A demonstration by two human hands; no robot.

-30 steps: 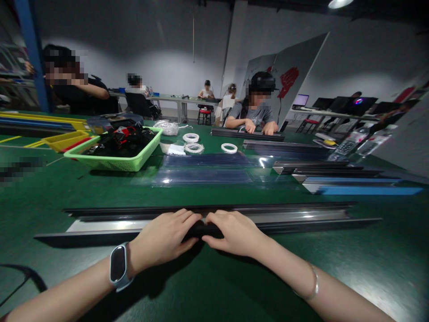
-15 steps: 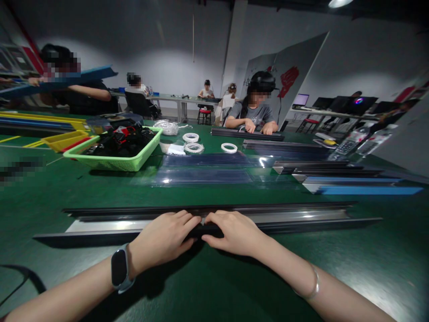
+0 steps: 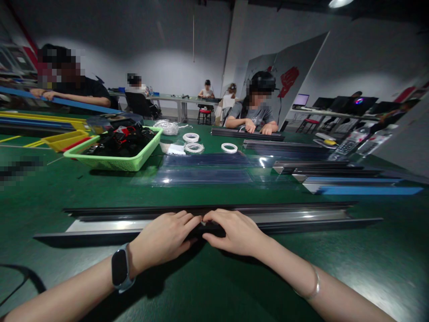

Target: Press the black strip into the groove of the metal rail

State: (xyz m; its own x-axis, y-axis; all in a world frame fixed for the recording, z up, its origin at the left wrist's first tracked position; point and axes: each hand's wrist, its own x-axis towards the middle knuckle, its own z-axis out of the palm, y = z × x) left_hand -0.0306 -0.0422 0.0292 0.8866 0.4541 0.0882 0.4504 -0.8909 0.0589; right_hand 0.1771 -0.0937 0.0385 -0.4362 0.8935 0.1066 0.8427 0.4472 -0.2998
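A long black channel profile [image 3: 100, 226] with a shiny silver inside lies crosswise on the green table in front of me. At the middle of its near wall, my left hand [image 3: 167, 235] is closed over the edge, thumb outside and fingers reaching inside. My right hand [image 3: 231, 232] grips the same wall just to the right, its thumb on the near face and its index finger curled over the top. The two hands' fingertips almost meet. What the fingers touch inside the channel is partly hidden.
A green basket [image 3: 147, 154] of black and red parts stands at back left, beside a yellow tray [image 3: 63, 141]. Clear plastic strips [image 3: 208, 175], tape rolls [image 3: 229, 147] and more profiles [image 3: 368, 190] lie beyond. Bottles [image 3: 350, 141] stand at right. Co-workers sit across the table.
My hands have barely moved, the right one shifting very slightly on the wall. At the far left, a co-worker has lowered a long blue profile.
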